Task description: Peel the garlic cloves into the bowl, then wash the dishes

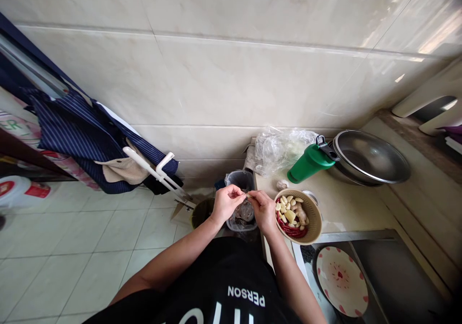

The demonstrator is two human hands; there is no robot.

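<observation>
My left hand [226, 203] and my right hand [263, 210] meet over a bin lined with a clear bag [241, 179] on the floor. Both pinch a small pale piece, apparently a garlic clove [248, 195], between their fingertips. Just to the right, on the counter edge, stands a beige basket bowl [317, 218] with peeled garlic cloves, ginger and red chillies inside. A single unpeeled garlic bulb [281, 185] lies on the counter behind the bowl.
A green bottle [310, 162] lies on the counter beside a steel wok [371, 158] and a crumpled clear plastic bag [279, 148]. A patterned plate [341, 280] sits in the sink. A striped cloth hangs on a white rack [159, 172] at left over the tiled floor.
</observation>
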